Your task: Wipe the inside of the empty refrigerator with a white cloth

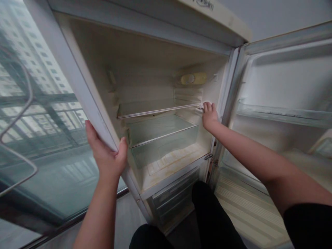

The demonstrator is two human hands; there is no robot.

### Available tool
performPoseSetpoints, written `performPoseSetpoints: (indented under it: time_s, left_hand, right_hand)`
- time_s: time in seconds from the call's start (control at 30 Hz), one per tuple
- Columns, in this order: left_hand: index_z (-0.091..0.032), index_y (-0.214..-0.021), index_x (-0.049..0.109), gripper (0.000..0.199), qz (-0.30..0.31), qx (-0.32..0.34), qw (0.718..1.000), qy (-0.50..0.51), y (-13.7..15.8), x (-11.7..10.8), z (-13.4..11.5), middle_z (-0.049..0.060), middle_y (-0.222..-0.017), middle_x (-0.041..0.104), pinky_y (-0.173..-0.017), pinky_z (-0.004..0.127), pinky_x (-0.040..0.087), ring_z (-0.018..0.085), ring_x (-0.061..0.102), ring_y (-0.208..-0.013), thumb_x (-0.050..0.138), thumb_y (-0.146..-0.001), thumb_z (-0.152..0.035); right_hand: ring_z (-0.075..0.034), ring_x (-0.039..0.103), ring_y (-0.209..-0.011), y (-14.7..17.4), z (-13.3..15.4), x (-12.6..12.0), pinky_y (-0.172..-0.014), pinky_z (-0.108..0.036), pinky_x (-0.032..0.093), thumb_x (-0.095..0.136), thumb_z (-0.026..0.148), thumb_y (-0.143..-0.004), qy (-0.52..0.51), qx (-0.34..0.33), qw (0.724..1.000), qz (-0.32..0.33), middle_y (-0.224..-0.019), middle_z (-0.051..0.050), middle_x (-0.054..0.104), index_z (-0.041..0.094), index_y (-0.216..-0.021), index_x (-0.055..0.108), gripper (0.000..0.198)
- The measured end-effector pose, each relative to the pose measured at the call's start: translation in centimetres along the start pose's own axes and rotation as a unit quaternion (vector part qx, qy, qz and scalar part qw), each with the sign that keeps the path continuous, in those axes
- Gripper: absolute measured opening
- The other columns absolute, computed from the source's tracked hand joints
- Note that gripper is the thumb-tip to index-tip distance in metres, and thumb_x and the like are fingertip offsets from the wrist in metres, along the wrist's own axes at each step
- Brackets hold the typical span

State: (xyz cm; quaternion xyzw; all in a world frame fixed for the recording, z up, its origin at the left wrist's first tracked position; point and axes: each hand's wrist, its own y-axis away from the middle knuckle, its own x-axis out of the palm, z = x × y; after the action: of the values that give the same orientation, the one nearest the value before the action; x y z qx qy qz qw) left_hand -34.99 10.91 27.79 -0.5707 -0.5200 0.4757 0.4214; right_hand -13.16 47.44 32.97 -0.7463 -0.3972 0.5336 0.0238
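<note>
The refrigerator point(94, 107) stands before me with its door swung wide to the right. My left hand point(110, 152) clasps the front edge of its left side, thumb inside and fingers outside. Deep in the compartment, my right hand point(210, 116) is against the inner right wall, by the right end of the upper glass shelf point(155, 109). A bit of white cloth point(201, 105) shows at its fingertips, mostly covered by them. Below lies a second glass shelf point(160, 133). Yellowish stains mark the compartment floor point(171, 169).
The open door point(287, 76) with its clear racks point(280, 114) fills the right side. A yellowish lamp cover point(193, 79) sits on the inner wall. Drawers point(176, 193) show below, near my knees. Windows and a white cable point(28, 86) are at left.
</note>
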Motion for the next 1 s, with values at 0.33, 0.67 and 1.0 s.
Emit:
performPoseSetpoints:
  time_s: [0.33, 0.67, 1.0]
  left_hand:
    - [-0.006, -0.164, 0.011, 0.110, -0.004, 0.047, 0.999, -0.001, 0.0, 0.1, 0.5, 0.020, -0.172, 0.013, -0.133, 0.042, 0.007, 0.029, 0.011, -0.161, 0.073, -0.077, -0.034]
    - [-0.011, -0.165, 0.012, 0.112, -0.014, 0.057, 0.998, 0.005, 0.1, 0.1, 0.8, 0.015, -0.172, 0.016, -0.133, 0.040, 0.009, 0.028, 0.014, -0.161, 0.072, -0.072, -0.028]
    - [-0.010, -0.165, 0.011, 0.113, -0.008, 0.071, 0.997, 0.002, 0.0, -0.1, 1.2, 0.015, -0.172, 0.015, -0.132, 0.038, 0.006, 0.028, 0.012, -0.161, 0.072, -0.072, -0.028]
  right_hand:
    - [-0.035, 0.009, -0.161, -6.1, -1.9, -0.5, -0.123, -0.071, 0.011, 0.026, 0.027, -0.107, -0.100, 0.048, 0.981, -0.156, -0.173, -0.019, 0.015, 0.013, -0.164, 0.030, 0.059]
    - [-0.029, 0.007, -0.162, 0.6, 0.8, 2.5, -0.130, -0.056, 0.010, 0.036, 0.012, -0.096, -0.077, -0.023, 0.997, 0.001, -0.172, -0.014, 0.015, 0.009, -0.163, 0.030, 0.068]
    - [-0.025, 0.019, -0.160, 4.6, 2.4, 3.7, -0.131, -0.050, 0.013, 0.040, 0.005, -0.088, -0.026, -0.091, 0.990, 0.103, -0.169, -0.013, 0.028, 0.012, -0.155, 0.049, 0.067]
